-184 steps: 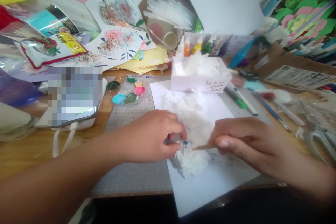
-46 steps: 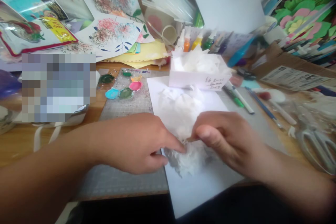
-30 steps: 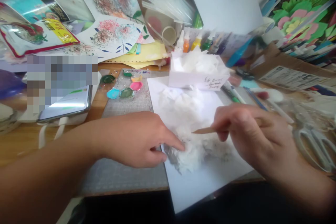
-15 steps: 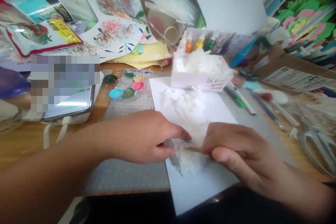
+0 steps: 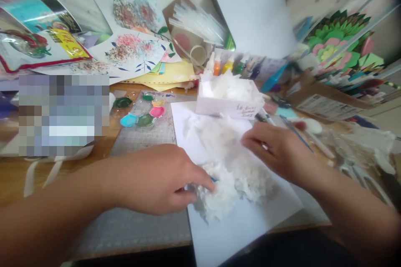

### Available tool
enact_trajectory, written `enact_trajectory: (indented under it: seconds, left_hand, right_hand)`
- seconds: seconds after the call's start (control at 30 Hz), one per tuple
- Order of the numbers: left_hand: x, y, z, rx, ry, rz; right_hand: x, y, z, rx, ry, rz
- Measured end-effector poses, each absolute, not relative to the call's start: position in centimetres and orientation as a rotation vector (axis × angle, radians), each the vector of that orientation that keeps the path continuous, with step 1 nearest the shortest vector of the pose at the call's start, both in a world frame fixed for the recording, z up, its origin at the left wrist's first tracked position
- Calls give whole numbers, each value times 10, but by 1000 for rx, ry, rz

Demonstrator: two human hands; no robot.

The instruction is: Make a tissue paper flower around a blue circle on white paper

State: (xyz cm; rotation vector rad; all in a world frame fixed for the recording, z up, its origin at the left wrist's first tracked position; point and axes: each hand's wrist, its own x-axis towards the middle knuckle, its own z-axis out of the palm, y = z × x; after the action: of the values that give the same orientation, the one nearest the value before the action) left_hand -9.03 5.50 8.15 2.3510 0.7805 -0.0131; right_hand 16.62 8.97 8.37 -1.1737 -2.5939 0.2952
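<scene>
A white paper sheet (image 5: 247, 227) carries ruffled white clumps that look like tissue paper. My left hand (image 5: 163, 179) rests on the near-left clump (image 5: 216, 204), its index finger stretched out and pressing on top, thumb apart at the edge. A small blue bit shows beside that fingertip. My right hand (image 5: 275, 146) hovers over the sheet's right side with curled fingers closed together; a tiny white spot shows in the curl, and whatever it holds is hidden. Below it sits another ruffled clump (image 5: 255, 179). Farther back lies a looser, blurred white clump (image 5: 216, 133).
A white box (image 5: 228, 108) filled with white tissue stands behind the sheet. Paint wells (image 5: 144, 120) lie on the grey cutting mat (image 5: 140, 225). Paint bottles (image 5: 228, 66) line the back. Scissors (image 5: 360, 177), brushes and a cardboard box (image 5: 328, 98) are at the right.
My right hand has moved up and away from the near clump, and the brownish stick seen at its fingers is out of sight. More of the clumps shows. My left index finger stays on the clump.
</scene>
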Motion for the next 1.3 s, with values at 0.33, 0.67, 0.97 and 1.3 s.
enact_trajectory:
  seconds: [0.33, 0.67, 0.97, 1.3]
  left_hand:
    - [-92, 53, 82, 2391, 766, 36]
    - [-91, 53, 85, 2381, 782, 26]
    - [-92, 53, 87, 2368, 771, 33]
    - [-91, 54, 89, 2318, 804, -34]
  right_hand:
    - [149, 103, 62, -1333, -2668, -45]
    - [144, 103, 70, -1396, -2564, 9]
    - [149, 96, 82, -1304, -2490, 295]
    - [156, 87, 95, -1353, -2222, 430]
